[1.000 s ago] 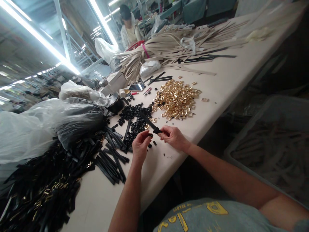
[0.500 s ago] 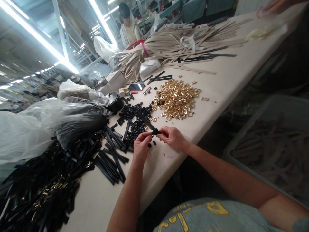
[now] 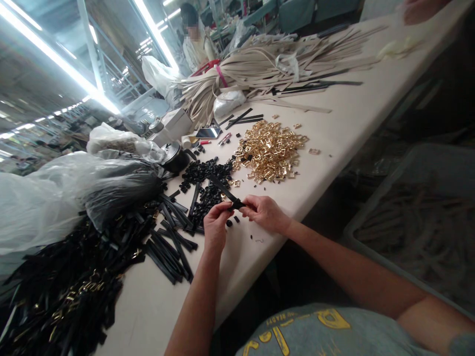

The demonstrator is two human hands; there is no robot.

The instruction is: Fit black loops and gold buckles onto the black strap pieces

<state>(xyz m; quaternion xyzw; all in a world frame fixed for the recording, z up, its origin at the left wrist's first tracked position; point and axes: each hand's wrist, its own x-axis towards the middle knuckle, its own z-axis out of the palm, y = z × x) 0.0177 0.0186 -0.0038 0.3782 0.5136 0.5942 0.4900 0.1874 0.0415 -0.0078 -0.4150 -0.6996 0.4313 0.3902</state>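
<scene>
Between my two hands is a black strap (image 3: 223, 189), its free end pointing up and left over the table. My left hand (image 3: 217, 222) pinches the strap near a small black loop around it. From the other side, the fingers of my right hand (image 3: 264, 212) are closed on the strap's near end. Just beyond lies a heap of small black loops (image 3: 211, 200). A pile of gold buckles (image 3: 272, 153) sits farther back. Cut black straps (image 3: 166, 254) lie left of my left hand. My fingers hide part of the held end.
Black straps with gold buckles (image 3: 74, 277) are heaped at the left, beside plastic bags (image 3: 67, 193). A phone (image 3: 208, 133) and a dark pot (image 3: 174, 157) stand farther back. Beige straps (image 3: 252, 69) lie across the far table. Another person's hand (image 3: 425, 9) is at top right.
My fingers have shifted slightly on the strap near the loop. Both hands stay in nearly the same place. The other person's hand at top right has moved.
</scene>
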